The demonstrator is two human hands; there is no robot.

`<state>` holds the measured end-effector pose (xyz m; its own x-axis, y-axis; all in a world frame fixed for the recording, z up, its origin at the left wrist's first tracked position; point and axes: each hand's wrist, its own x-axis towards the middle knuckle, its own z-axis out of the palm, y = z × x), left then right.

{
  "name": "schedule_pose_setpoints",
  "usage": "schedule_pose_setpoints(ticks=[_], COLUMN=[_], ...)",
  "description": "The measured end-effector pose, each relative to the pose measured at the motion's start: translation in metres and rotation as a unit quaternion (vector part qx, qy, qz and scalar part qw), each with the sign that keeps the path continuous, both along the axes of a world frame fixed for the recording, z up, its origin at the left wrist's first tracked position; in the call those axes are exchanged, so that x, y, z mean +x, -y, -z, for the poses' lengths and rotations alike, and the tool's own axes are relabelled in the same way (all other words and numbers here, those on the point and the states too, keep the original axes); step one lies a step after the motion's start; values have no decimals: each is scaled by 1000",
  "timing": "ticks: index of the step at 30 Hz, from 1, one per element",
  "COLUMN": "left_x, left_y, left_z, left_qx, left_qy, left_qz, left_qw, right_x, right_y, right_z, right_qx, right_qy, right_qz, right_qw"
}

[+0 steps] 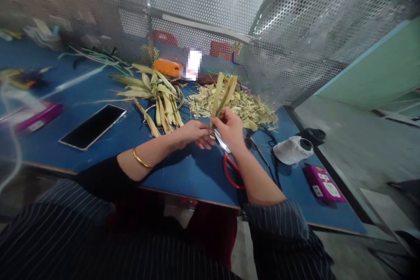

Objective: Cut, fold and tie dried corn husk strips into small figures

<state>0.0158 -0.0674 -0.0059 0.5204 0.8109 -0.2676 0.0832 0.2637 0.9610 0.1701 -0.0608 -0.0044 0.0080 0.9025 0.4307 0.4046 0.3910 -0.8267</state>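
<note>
Dried corn husk strips (218, 94) stand upright, pinched between the thumb and fingers of my right hand (230, 126). My left hand (197, 134) meets their lower end, its thumb and index finger pressed together there and its other fingers spread loosely. Scissors (232, 169) with red handles lie on the blue table beneath my right hand and wrist, which hide part of them. Just behind my hands spreads a heap of husk scraps (252, 107). A bunch of longer corn husks (164, 100) lies to the left of it.
A phone (93, 127) lies on the blue table (193, 179) at left. White thread (293, 150) and a purple packet (324, 183) are at right. An orange packet (168, 68) and a blurred-out bright item (193, 63) stand before the perforated metal screen (210, 4).
</note>
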Motion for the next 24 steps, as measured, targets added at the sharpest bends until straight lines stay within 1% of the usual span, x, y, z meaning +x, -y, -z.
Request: schedule_pose_setpoints(ticks=[2, 4, 7, 10, 13, 16, 18, 20, 21, 23, 24], left_x=[0, -1, -3, -6, -7, -5, -5, -6, -8, -11, -12], left_y=[0, -1, -2, -2, -2, -2, -5, -9, -12, -16, -17], left_z=[3, 4, 1, -3, -4, -2, -1, -1, -2, -5, -7], left_qx=[-7, -19, -63, -90, -77, -48, -49, -64, -72, -83, -87], left_qy=[15, 31, 66, 116, 127, 107, 115, 139, 150, 159, 158], left_qz=[-15, -24, -30, -28, -43, -91, -120, -141, -152, -179, -193], left_qw=[1000, 999, 995, 989, 988, 989, 985, 978, 974, 967, 965], right_x=[-1, -3, -3, -2, -1, -1, -1, -1, -1, 0, 0], right_y=[1, 2, 1, 0, -1, -2, -2, 0, 1, 5, 7], right_z=[0, -1, -3, -6, -6, -4, -3, -3, -3, -4, -4], right_qx=[5, -11, -38, -66, -81, -76, -62, -26, 4, 83, 126], right_qy=[-9, -40, -87, -141, -176, -181, -180, -152, -118, 4, 89], right_qz=[6, -10, -32, -29, -23, -26, -33, -34, -32, -33, -39], right_qw=[1000, 999, 995, 987, 981, 980, 981, 988, 992, 996, 987])
